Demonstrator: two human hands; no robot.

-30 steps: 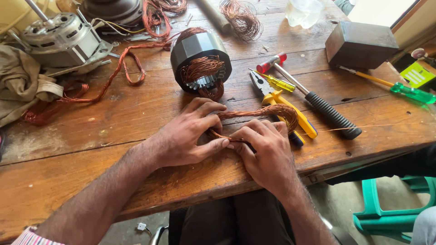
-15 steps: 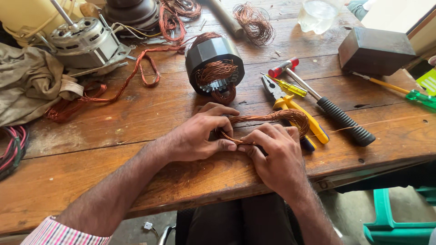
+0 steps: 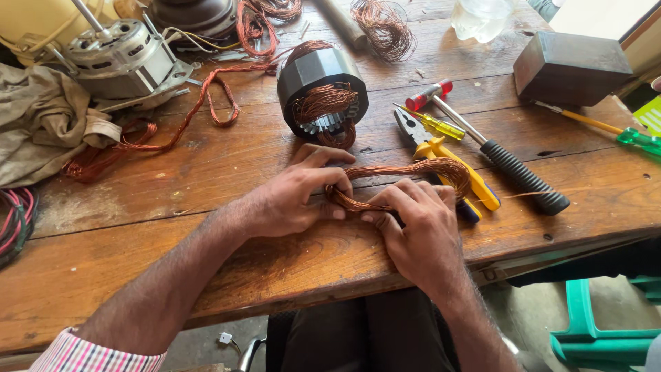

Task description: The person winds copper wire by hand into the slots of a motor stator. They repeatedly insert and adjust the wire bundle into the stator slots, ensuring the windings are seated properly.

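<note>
Wooden bench [image 3: 206, 172] | both hands' [image 3: 303, 196] fingertips hidden under copper coil [image 3: 413, 172]

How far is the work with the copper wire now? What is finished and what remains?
Done: loose copper bundles already lie on the wooden bench. In hand: the left hand and right hand both grip one copper coil and press it on the bench. Left, it seems: the black stator has copper windings in its slots. The pliers and hammer lie untouched.

Head view, steeply down, close
</note>
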